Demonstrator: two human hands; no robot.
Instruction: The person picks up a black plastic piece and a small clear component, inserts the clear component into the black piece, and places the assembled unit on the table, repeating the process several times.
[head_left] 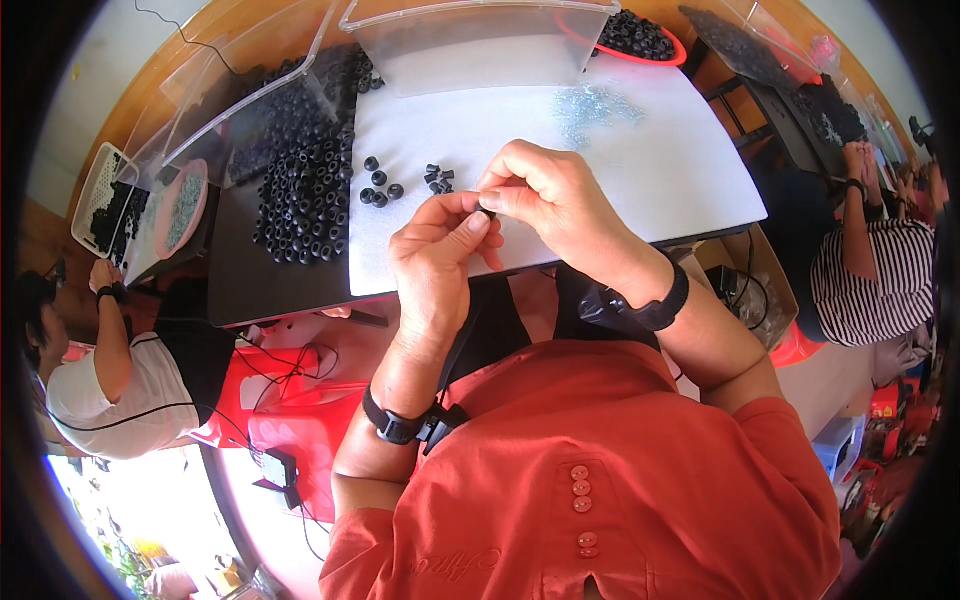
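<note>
My left hand (432, 255) and my right hand (552, 198) meet over the near part of the white sheet. Between their fingertips is a small black part (487, 212), mostly covered by the fingers, so its exact shape is hidden. Both hands are closed in a pinch on it. Just beyond my left hand lies a little group of short black tubular pieces (438, 180). Left of those sit several round black parts with holes (376, 184). Farther off to the right, small clear pieces (590, 112) are scattered over the sheet.
A heap of black ring-like parts (300, 205) covers the dark table at left, beside a tipped clear bin. A clear plastic box (480, 60) stands at the back, with a red bowl of black parts (672, 58) to its right. Other people sit left and right.
</note>
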